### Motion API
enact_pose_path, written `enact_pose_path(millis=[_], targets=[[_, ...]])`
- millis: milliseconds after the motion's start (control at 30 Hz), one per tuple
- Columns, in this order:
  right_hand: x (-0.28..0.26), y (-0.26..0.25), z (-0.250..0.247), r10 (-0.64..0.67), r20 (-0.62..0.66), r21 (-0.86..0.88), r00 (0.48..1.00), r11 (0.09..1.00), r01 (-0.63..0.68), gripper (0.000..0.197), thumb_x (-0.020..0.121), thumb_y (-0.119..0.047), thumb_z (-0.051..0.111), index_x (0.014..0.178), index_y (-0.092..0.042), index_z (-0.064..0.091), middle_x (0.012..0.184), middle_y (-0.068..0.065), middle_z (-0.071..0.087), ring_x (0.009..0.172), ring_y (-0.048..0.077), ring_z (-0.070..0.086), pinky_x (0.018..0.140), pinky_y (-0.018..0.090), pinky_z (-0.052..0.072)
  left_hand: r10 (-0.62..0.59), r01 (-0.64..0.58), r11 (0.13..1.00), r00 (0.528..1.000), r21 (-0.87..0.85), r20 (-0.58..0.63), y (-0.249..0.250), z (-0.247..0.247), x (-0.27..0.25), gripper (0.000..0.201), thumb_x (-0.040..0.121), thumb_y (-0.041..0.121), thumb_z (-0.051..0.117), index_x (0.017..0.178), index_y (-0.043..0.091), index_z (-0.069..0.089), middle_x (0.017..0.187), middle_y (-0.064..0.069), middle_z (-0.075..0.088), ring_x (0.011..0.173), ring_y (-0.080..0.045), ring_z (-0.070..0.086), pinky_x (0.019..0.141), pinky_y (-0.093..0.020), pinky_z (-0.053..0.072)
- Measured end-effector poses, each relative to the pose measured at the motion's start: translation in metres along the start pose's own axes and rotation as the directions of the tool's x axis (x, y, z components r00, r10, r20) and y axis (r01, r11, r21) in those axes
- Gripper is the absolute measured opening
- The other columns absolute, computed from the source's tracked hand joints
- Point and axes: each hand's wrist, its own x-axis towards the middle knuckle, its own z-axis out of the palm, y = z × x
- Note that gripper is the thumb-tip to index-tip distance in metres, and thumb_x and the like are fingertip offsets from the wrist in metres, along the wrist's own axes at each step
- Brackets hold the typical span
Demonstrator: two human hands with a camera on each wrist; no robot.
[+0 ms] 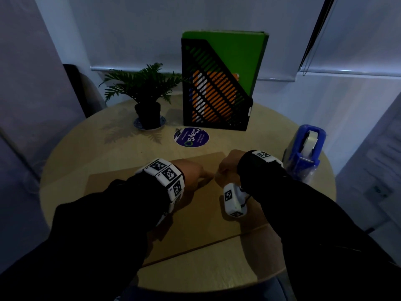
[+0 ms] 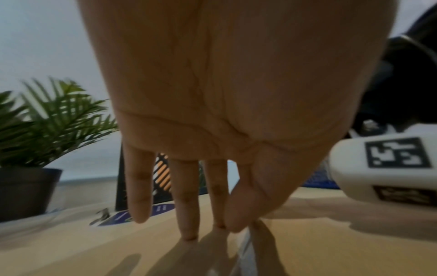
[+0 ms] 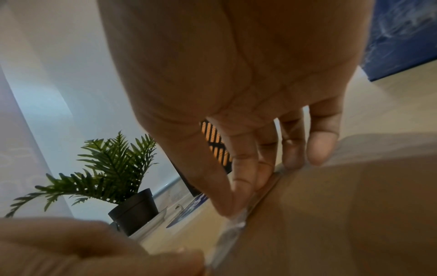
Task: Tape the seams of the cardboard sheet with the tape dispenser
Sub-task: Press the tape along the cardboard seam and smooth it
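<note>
The cardboard sheet, flat, brown and matte, lies on the near half of the round pale wood bench. A glossy clear tape strip runs along its seam. My left hand presses it with straight fingers; my right hand pinches the strip's end. The blue plastic tape dispenser stands at the bench's right edge. Dim room, pale walls.

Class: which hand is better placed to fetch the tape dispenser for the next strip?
Right. The blue tape dispenser stands just beside the right hand; the left hand lies farther away, across the cardboard sheet.
</note>
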Motion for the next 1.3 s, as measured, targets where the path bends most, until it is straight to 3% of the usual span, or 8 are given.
enact_pose_path(millis=[267,400,667,800,1000,1100,1200,1300], targets=[[0.003,0.000,0.003,-0.014,-0.021,-0.005,1.000,1.000,0.014,0.036,0.085,-0.034,0.068,0.063,-0.013,0.048,0.063,0.004,0.044,0.056,0.019,0.040,0.067,0.033,0.037,-0.021,0.022,0.995,1.000,0.095,-0.017,0.003,0.003,0.004,0.047,0.099,0.026,0.045,0.144,0.033,0.036,0.142,-0.007,0.039,0.121,-0.033,0.049,0.094,-0.038,0.044],[0.004,0.001,0.002,-0.023,-0.010,0.003,1.000,1.000,0.023,0.037,0.088,-0.031,0.063,0.059,-0.015,0.046,0.058,0.002,0.042,0.053,0.018,0.037,0.063,0.032,0.035,-0.032,0.033,0.996,0.999,0.081,-0.014,0.004,0.002,0.005,0.045,0.100,0.026,0.044,0.144,0.028,0.038,0.139,-0.007,0.041,0.117,-0.033,0.050,0.083,-0.035,0.043],[0.013,0.000,0.003,-0.016,0.004,-0.183,1.000,0.983,0.016,0.039,0.093,-0.040,0.057,0.065,-0.014,0.049,0.067,0.002,0.048,0.058,0.017,0.046,0.065,0.030,0.039,-0.037,0.038,0.998,0.999,0.056,-0.018,0.000,0.006,0.011,0.042,0.101,0.035,0.038,0.143,0.027,0.039,0.142,-0.004,0.041,0.120,-0.030,0.049,0.083,-0.031,0.038],[0.013,-0.001,0.000,-0.028,0.032,-0.261,0.999,0.965,0.035,0.033,0.095,-0.040,0.055,0.093,-0.008,0.058,0.074,0.005,0.051,0.070,0.021,0.051,0.075,0.028,0.038,-0.037,0.038,0.999,0.999,0.026,-0.032,0.000,0.008,0.012,0.044,0.101,0.028,0.042,0.144,0.033,0.038,0.143,-0.003,0.039,0.120,-0.030,0.049,0.087,-0.033,0.042],[0.019,-0.001,-0.001,0.010,0.020,-0.300,1.000,0.954,-0.004,0.040,0.089,-0.051,0.059,0.094,-0.011,0.057,0.070,0.002,0.051,0.065,0.018,0.050,0.073,0.028,0.039,-0.023,0.024,0.998,1.000,0.055,-0.019,-0.002,0.007,0.013,0.043,0.101,0.027,0.043,0.144,0.032,0.039,0.141,-0.004,0.040,0.120,-0.030,0.050,0.094,-0.036,0.044],[0.024,-0.002,-0.003,0.010,0.051,-0.334,0.999,0.942,0.008,0.054,0.088,-0.057,0.056,0.110,-0.008,0.061,0.094,0.006,0.062,0.083,0.022,0.059,0.080,0.032,0.044,-0.004,0.005,1.000,1.000,0.031,-0.012,-0.004,0.005,0.013,0.040,0.101,0.026,0.044,0.141,0.029,0.045,0.138,-0.005,0.045,0.119,-0.030,0.051,0.089,-0.033,0.043],[0.035,0.007,-0.008,-0.014,0.067,-0.224,0.998,0.974,0.029,0.052,0.088,-0.044,0.063,0.125,-0.007,0.061,0.116,0.009,0.065,0.098,0.027,0.060,0.089,0.036,0.049,0.018,-0.018,0.998,1.000,0.053,-0.005,-0.004,0.005,0.012,0.043,0.101,0.020,0.041,0.143,0.029,0.041,0.137,-0.005,0.046,0.120,-0.028,0.049,0.085,-0.031,0.040],[0.024,0.011,-0.014,-0.064,0.103,0.030,0.993,0.998,0.061,0.036,0.087,-0.026,0.069,0.115,-0.005,0.064,0.107,0.014,0.063,0.091,0.027,0.056,0.084,0.036,0.047,0.002,-0.003,1.000,1.000,0.029,0.008,-0.004,0.004,0.012,0.043,0.102,0.020,0.041,0.144,0.030,0.040,0.144,-0.004,0.040,0.126,-0.028,0.045,0.091,-0.032,0.039]])
